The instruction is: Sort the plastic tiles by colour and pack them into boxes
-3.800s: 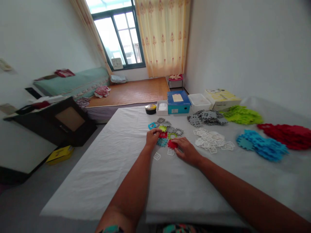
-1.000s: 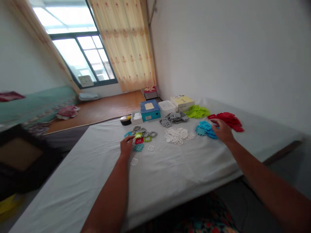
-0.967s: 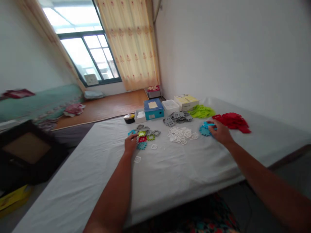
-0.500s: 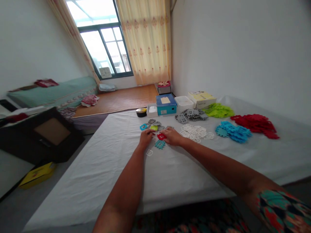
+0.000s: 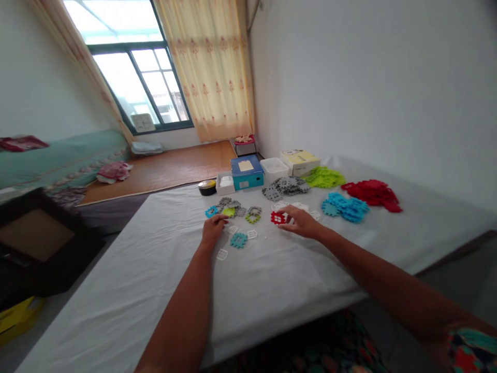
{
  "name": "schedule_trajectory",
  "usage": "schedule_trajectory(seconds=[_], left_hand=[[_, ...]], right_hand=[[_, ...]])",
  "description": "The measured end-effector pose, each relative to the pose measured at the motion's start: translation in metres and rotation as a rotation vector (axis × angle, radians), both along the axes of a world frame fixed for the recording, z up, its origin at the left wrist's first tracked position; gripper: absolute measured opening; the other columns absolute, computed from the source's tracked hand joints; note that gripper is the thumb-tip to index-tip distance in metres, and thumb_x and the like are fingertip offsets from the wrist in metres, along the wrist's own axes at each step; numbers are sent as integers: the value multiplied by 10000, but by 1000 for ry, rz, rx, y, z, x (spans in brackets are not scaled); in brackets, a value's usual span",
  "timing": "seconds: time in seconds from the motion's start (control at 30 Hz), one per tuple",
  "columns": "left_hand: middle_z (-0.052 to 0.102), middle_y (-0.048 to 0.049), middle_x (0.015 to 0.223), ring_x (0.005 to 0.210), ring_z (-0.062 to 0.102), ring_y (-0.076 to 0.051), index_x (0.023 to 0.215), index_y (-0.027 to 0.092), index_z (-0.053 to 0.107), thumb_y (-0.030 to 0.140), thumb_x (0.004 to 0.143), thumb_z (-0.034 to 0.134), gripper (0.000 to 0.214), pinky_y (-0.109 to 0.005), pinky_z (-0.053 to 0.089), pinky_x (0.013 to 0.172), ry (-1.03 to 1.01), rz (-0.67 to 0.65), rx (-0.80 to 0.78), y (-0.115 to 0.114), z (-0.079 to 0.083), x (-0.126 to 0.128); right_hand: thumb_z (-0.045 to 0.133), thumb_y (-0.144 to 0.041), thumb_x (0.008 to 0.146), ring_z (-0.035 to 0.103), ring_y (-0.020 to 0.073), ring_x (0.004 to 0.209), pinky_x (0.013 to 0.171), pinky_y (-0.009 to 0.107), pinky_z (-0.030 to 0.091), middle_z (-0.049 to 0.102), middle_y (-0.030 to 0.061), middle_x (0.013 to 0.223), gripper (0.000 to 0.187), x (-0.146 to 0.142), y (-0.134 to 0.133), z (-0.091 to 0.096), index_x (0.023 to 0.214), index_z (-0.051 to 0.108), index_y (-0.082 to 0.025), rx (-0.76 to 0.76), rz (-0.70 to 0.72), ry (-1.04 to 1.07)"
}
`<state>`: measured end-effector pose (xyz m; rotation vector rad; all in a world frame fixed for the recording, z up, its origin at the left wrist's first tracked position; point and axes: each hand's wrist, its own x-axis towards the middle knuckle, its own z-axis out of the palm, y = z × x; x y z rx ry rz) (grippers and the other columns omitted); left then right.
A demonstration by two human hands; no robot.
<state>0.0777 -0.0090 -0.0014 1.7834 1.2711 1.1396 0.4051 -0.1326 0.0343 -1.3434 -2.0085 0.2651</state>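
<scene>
My right hand (image 5: pixel 301 223) pinches a red notched building tile (image 5: pixel 277 217), with a white window-like insert showing inside it, just above the cloth. On the left, my left hand (image 5: pixel 213 229) rests on the cloth with fingers loosely stretched and nothing visible in them. Its fingertips lie beside a lime-green tile (image 5: pixel 229 212) and a white window piece (image 5: pixel 232 230). Between the hands lie a teal tile (image 5: pixel 238 240), another white window piece (image 5: pixel 252 234) and a green-and-grey tile (image 5: pixel 253 215). One more white piece (image 5: pixel 222 254) is nearer me.
Grey (image 5: pixel 287 187), lime (image 5: pixel 325 176), blue (image 5: pixel 346 207) and red (image 5: pixel 375 194) tile piles lie at the right. Behind stand a blue box (image 5: pixel 247 173), a clear plastic tub (image 5: pixel 275 167), a yellow box (image 5: pixel 300 161) and a black tape roll (image 5: pixel 207 187).
My right hand has moved right with the red tile, away from the teal tile and my left hand. The white pieces between now show. The view has turned right.
</scene>
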Motion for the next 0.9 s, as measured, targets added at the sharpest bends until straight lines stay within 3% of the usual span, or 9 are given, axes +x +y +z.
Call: schedule_trajectory(seconds=[0.13, 0.27, 0.33, 0.4, 0.5, 0.6, 0.67, 0.77, 0.9], left_hand=[[728, -51, 756, 747, 680, -197, 840, 154, 724, 243, 683, 508, 282, -306, 533, 695, 33, -12, 7, 0, 4, 1], [737, -50, 777, 758, 680, -206, 862, 161, 732, 274, 673, 513, 311, -313, 531, 725, 104, -5, 30, 1, 5, 1], [742, -44, 784, 748, 680, -207, 886, 168, 735, 293, 676, 511, 332, -313, 533, 721, 145, 9, 39, 1, 6, 0], [744, -40, 775, 726, 677, -207, 898, 173, 737, 305, 677, 512, 342, -317, 536, 720, 169, 17, 39, 1, 6, -1], [747, -37, 771, 721, 678, -208, 896, 177, 738, 315, 672, 521, 341, -320, 538, 740, 185, 20, 36, 2, 6, -2], [750, -43, 789, 758, 685, -217, 908, 173, 737, 329, 672, 526, 352, -320, 536, 749, 183, 12, 30, 4, 5, -3], [751, -42, 787, 783, 686, -224, 905, 176, 736, 331, 668, 523, 354, -324, 534, 758, 187, 7, 29, 5, 5, -3], [751, -34, 772, 777, 682, -226, 888, 187, 738, 320, 653, 521, 345, -329, 533, 764, 201, 24, 30, 6, 5, -1], [750, -35, 763, 781, 685, -229, 878, 184, 739, 310, 660, 517, 336, -328, 533, 761, 189, 21, 33, 2, 8, 0]], right_hand=[[690, -390, 753, 612, 153, 676, 694, 314, 513, 661, 91, 1028, 418, 119, -27, -10, 1109, 631, -177, 14, -504, 65], [701, -402, 703, 621, 245, 814, 784, 380, 485, 671, 143, 1033, 453, 237, -61, -21, 1066, 659, -133, 106, -1077, 37], [701, -409, 689, 616, 289, 882, 799, 400, 470, 674, 161, 996, 449, 278, -77, -28, 1034, 673, -124, 48, -1251, 13], [701, -402, 676, 617, 303, 901, 797, 402, 466, 675, 165, 974, 447, 302, -87, -35, 1022, 674, -119, -53, -1303, 9], [675, -391, 686, 620, 301, 911, 795, 398, 471, 674, 161, 988, 465, 313, -92, -40, 1061, 659, -117, -114, -1245, -14], [544, -343, 781, 608, 295, 978, 843, 404, 468, 667, 161, 1029, 388, 301, -90, -39, 1084, 656, -127, 42, -1198, -110], [459, -251, 811, 604, 272, 1019, 895, 398, 462, 668, 151, 1075, 354, 286, -85, -39, 1077, 665, -141, 82, -1092, -167], [449, -147, 765, 614, 251, 1034, 930, 381, 467, 679, 141, 1110, 405, 265, -74, -42, 1111, 659, -137, -1, -929, -197], [448, -103, 732, 620, 245, 1039, 928, 360, 476, 683, 138, 1118, 463, 248, -64, -45, 1148, 651, -131, -37, -883, -216]])
